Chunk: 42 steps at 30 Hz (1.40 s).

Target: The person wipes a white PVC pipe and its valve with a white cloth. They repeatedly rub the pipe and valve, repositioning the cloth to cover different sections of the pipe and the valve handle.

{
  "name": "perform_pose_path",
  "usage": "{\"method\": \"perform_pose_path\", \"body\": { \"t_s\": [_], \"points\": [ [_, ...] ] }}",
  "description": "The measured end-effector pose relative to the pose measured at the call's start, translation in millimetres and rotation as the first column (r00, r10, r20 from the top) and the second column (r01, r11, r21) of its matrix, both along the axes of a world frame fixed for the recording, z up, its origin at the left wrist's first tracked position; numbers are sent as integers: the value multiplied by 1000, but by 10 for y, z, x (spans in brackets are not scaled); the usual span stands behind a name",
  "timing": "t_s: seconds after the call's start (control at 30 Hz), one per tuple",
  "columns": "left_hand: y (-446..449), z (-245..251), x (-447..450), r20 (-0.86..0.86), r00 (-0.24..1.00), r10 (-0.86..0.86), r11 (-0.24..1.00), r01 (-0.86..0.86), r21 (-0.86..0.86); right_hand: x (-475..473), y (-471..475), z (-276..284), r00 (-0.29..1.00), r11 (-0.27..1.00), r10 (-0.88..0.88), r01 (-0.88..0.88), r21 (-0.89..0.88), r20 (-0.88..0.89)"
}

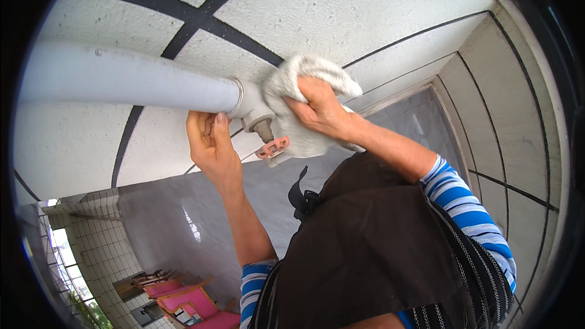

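Observation:
A thick pale grey plastic pipe (137, 77) runs along the tiled wall and ends in a fitting (251, 100). From the fitting sticks a valve with a small red handle (273, 147). My right hand (320, 107) grips a bunched whitish cloth (301, 132), slightly blurred, against the far side of the fitting, hiding part of it. Beneath the pipe's end, my left hand (215, 146) has its thumb and curled fingers at the pipe's underside; whether it grips anything is hidden.
White wall tiles (283, 4) with dark joints stand close in front. Below lies a shiny grey floor (173, 219). Pink-covered wooden chairs (187, 297) are at the lower left, near a barred window (68, 260). Another tiled wall (484, 100) rises on the right.

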<state>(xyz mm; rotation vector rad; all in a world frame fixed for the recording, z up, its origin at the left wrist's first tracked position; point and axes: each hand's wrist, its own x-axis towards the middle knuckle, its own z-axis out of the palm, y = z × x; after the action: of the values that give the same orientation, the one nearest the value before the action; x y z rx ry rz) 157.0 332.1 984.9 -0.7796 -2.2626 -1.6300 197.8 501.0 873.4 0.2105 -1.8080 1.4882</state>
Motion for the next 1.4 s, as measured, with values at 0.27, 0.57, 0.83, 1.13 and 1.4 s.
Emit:
{"method": "perform_pose_path", "body": {
  "t_s": [0.27,0.57,0.83,1.13,1.4],
  "points": [
    [-46,12,-14,51,999,0,1000,-1,18,-101,-261,49,995,990,-95,93,-108,-20],
    [-46,1,-39,34,999,-4,999,3,32,-84,-114,119,995,996,-42,49,74,-92],
    [-53,36,-26,90,996,-17,999,14,39,-15,76,166,950,991,21,-62,120,312],
    [-75,31,-49,93,995,-38,997,32,65,-29,-30,200,996,995,82,-81,50,-21],
    [-101,27,-108,105,993,-51,993,40,109,72,156,436,992,947,102,-119,298,75]
  ]
}}
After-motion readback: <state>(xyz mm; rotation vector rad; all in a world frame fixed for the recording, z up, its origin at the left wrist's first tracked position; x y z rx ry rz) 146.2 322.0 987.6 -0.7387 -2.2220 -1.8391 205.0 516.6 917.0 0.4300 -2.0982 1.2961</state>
